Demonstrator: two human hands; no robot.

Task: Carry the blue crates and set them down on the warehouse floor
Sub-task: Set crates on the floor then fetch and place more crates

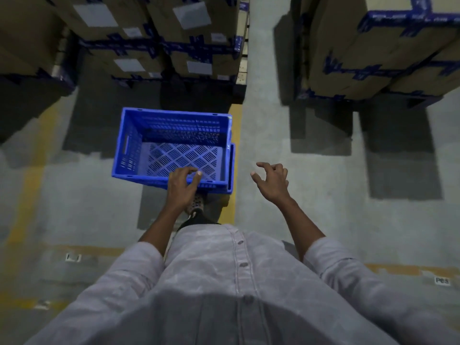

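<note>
The blue perforated plastic crate (171, 145) sits low over the grey concrete floor (273, 135), seemingly atop a second blue crate (232, 168) showing along its right side, so the setting-down step looks nearly finished. The left hand (181, 183) curves over the near rim, gripping or merely touching I cannot tell, while the right hand (271, 181) hovers beside, loosely curled and empty; next the left should lift clear, minding the patterned shoe (196, 205) just below

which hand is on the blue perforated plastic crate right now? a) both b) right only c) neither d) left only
d: the left hand curls over the near rim of the blue perforated plastic crate, while the right hand hangs apart from it to the side, holding nothing.
</note>
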